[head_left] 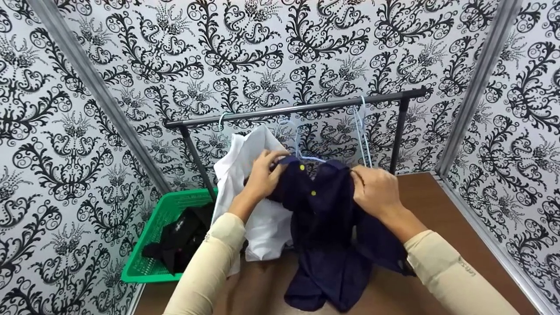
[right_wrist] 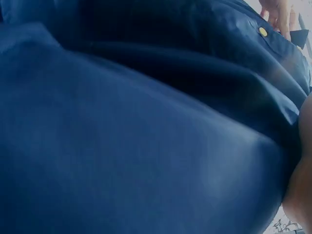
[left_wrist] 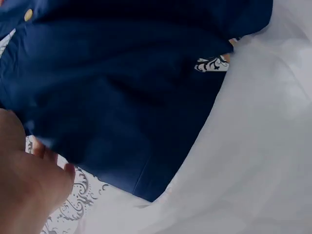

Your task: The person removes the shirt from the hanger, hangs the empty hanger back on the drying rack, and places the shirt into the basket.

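Hold, head view: our left hand (head_left: 262,177) and right hand (head_left: 378,189) pinch the navy shirt (head_left: 326,218) near its shoulders, inward of the table's (head_left: 437,210) right edge.
Handling, left wrist view: soft, probably light; we'd grip it at the shoulders.
Drape, right wrist view: limp, likely to sag; our right grip is hidden.

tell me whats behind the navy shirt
Behind the navy shirt, parts of a white garment, the brown surface and patterned wall show. Whatever its cloth covers cannot be seen.

Before you, the shirt (head_left: 326,223) is hanging between another garment (head_left: 267,223), left, and hangers (head_left: 362,127), right; farther left, clothes (head_left: 181,236) are lying in a basket (head_left: 148,278).
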A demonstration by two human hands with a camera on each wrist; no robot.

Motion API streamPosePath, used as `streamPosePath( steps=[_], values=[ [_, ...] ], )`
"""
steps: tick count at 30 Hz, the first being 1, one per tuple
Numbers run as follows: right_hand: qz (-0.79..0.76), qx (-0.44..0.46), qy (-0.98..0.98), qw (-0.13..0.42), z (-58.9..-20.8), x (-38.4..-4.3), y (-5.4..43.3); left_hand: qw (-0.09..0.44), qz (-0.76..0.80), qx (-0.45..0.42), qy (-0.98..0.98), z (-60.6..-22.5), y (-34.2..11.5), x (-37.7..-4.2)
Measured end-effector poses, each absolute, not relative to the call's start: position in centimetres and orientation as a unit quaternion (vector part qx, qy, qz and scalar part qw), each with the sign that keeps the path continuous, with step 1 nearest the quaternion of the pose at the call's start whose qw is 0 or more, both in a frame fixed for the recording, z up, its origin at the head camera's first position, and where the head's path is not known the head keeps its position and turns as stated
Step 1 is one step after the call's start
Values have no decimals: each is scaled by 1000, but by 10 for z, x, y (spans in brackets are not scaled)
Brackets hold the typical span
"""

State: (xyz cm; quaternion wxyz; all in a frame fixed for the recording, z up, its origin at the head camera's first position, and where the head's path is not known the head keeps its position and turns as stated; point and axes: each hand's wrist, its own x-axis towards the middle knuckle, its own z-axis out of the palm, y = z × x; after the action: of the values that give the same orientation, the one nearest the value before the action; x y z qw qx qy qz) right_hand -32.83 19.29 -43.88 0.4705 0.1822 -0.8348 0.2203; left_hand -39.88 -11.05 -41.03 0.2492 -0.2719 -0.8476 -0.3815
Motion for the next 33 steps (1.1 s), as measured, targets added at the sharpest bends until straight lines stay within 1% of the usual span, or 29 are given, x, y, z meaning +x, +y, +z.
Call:
streamPosePath(
  steps=[4, 6, 9, 16, 20, 23, 26, 30, 33],
  values=[
    [201, 167, -853, 452, -440, -323, 187, 199, -390, -284, -853, -418, -117, -396],
    [178, 148, -872, 432, -440, -319, 183, 176, -393, -279, -858, -420, -119, -393],
    [144, 113, -899, 399, -438, -312, 174, 155, -405, -273, -859, -422, -119, -390],
    [125, 62, -939, 314, -431, -302, 159, 156, -436, -237, -854, -420, -114, -389],
    [154, 61, -944, 285, -437, -308, 164, 134, -451, -245, -848, -418, -115, -389],
    [182, 68, -938, 286, -444, -315, 170, 118, -447, -256, -849, -416, -117, -388],
    [201, 77, -929, 301, -449, -320, 175, 117, -439, -265, -850, -414, -116, -386],
    [216, 95, -913, 333, -451, -324, 179, 141, -431, -275, -848, -411, -112, -385],
    [221, 125, -897, 361, -450, -325, 180, 165, -430, -283, -841, -409, -108, -384]
  ],
)
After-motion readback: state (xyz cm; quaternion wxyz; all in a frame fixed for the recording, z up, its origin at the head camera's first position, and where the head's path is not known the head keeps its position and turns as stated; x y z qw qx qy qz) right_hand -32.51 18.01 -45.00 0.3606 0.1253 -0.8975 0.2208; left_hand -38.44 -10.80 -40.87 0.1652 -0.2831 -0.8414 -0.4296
